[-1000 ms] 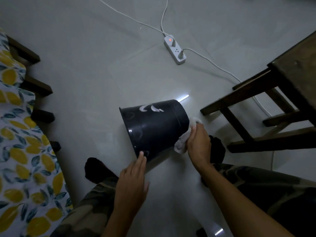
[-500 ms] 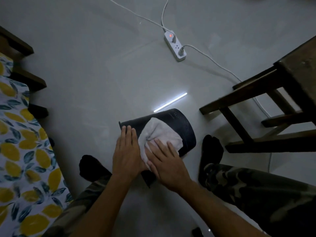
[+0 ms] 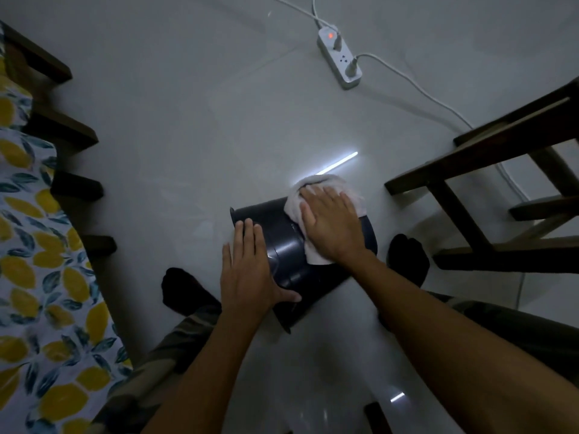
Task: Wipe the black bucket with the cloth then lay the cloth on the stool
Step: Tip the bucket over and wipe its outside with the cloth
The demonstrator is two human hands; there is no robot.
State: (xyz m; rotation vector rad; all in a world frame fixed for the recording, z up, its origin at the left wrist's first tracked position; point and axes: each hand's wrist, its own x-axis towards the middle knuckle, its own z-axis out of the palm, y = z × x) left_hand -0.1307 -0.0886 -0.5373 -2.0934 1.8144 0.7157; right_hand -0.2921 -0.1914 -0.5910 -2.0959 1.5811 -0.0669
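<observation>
The black bucket point(image 3: 286, 245) lies on its side on the grey floor between my feet, its rim toward the left. My right hand point(image 3: 332, 227) presses a white cloth point(image 3: 313, 195) flat onto the far, base end of the bucket. My left hand point(image 3: 247, 270) rests flat on the bucket's near side by the rim, fingers together, thumb along the wall. The wooden stool point(image 3: 488, 158) stands at the right; only its legs and rungs show.
A white power strip point(image 3: 340, 57) with a red light and cables lies on the floor beyond. A bed with a lemon-print sheet point(image 3: 37, 277) and dark wooden slats runs along the left. My socked feet point(image 3: 407, 255) flank the bucket.
My right hand has slid the cloth from the bucket's middle to its far base end. My left hand has shifted toward the rim. The bucket has turned slightly.
</observation>
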